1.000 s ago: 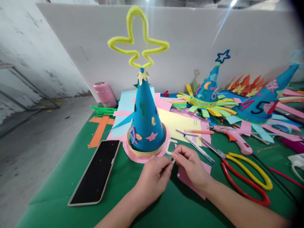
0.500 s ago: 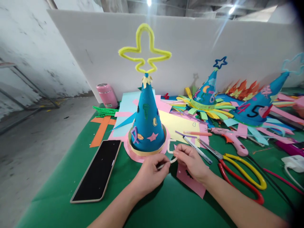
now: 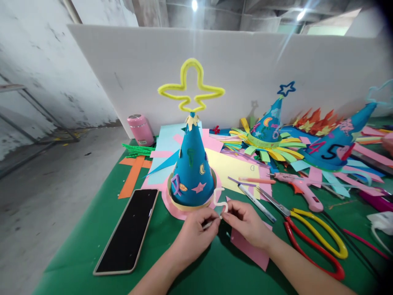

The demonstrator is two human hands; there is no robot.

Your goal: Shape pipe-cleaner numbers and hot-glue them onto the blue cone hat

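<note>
Between my two hands is a white pipe cleaner (image 3: 220, 202), bent at its upper end into a shape like a 5. My left hand (image 3: 196, 233) pinches its lower end, and my right hand (image 3: 247, 223) grips it close by, fingertips almost touching. Just beyond my hands stands a blue paper cone hat (image 3: 194, 164) with a pink brim, a purple bent pipe cleaner, moon and star cutouts. A yellow pipe-cleaner outline (image 3: 193, 88) tops it. Under my right hand lies a pink paper piece (image 3: 250, 248).
A phone (image 3: 127, 231) lies at left. Scissors (image 3: 307, 229), a pen (image 3: 257, 203) and a pink glue gun (image 3: 299, 186) lie at right. Behind are a pink bottle (image 3: 140, 130), two more cone hats (image 3: 267, 125) and paper strips. Part of another person's hand shows at the right edge.
My hands have drawn closer together, and the white pipe cleaner is now bent into a rounder curve by my right fingers. The whole view has shifted slightly downward.
</note>
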